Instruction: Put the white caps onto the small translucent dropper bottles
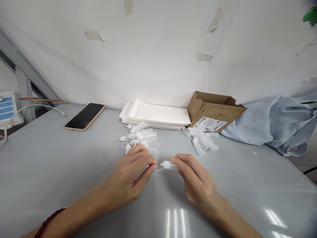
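My right hand (195,180) is closed round a small translucent squeeze bottle (168,165) with a white cone-shaped top, lying level and pointing left. From its tip a thin needle runs into the pinched thumb and forefinger of my left hand (138,170). A thin white strap (159,169) curves from the bottle's neck to those same fingertips, which hide the tethered cap at its end. Just beyond my left hand lies a pile of similar bottles with looped straps (146,135). Plain translucent bottles (203,140) lie in another heap beyond my right hand.
White padded envelopes (160,114) are stacked against the wall, beside an open cardboard box (215,110). A pale blue cloth bag (262,122) lies at the right. On the left are a phone (85,116), a white cable (44,105) and a power strip (8,109).
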Action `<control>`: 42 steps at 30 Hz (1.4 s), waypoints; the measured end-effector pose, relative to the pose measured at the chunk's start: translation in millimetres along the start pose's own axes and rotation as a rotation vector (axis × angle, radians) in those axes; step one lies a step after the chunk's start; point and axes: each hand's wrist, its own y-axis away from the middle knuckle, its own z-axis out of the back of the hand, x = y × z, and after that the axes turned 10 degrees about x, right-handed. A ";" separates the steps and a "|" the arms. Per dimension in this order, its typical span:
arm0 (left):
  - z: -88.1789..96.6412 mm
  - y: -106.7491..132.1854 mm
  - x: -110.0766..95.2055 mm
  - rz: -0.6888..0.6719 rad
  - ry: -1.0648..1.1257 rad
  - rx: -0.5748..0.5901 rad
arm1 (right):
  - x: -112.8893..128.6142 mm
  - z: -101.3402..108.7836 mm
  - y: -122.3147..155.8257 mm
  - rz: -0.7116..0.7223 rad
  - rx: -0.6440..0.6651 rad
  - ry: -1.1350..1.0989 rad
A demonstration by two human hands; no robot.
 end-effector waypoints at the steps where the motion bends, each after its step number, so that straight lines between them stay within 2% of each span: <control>1: -0.3 0.4 -0.4 -0.002 0.002 0.007 | 0.4 -0.8 0.7 0.003 -0.002 0.004; 16: -2.9 3.8 2.8 -0.037 -0.092 0.116 | 0.5 -7.0 0.7 0.033 -0.022 0.016; 23: -6.3 3.6 5.1 -0.031 -0.070 0.139 | 0.3 -9.8 0.1 0.046 -0.002 -0.040; 26: -1.3 1.1 7.7 -0.003 -0.080 0.144 | -2.4 -4.8 -3.9 0.024 0.052 -0.079; 29: 12.1 -1.8 12.2 0.075 -0.113 0.112 | -19.0 6.4 -5.5 -0.069 0.103 0.042; 34: 35.2 -5.0 23.6 0.329 -0.160 -0.022 | -69.6 22.8 4.4 -0.413 0.045 0.371; 36: 38.8 -5.5 28.5 0.372 -0.168 0.002 | -82.6 24.8 8.0 -0.535 0.124 0.461; 40: 39.4 -6.2 34.6 0.389 -0.226 0.087 | -84.5 25.4 7.9 -0.710 0.304 0.536; 42: 39.4 -6.2 35.2 0.401 -0.261 0.082 | -80.2 25.6 5.8 -0.758 0.368 0.564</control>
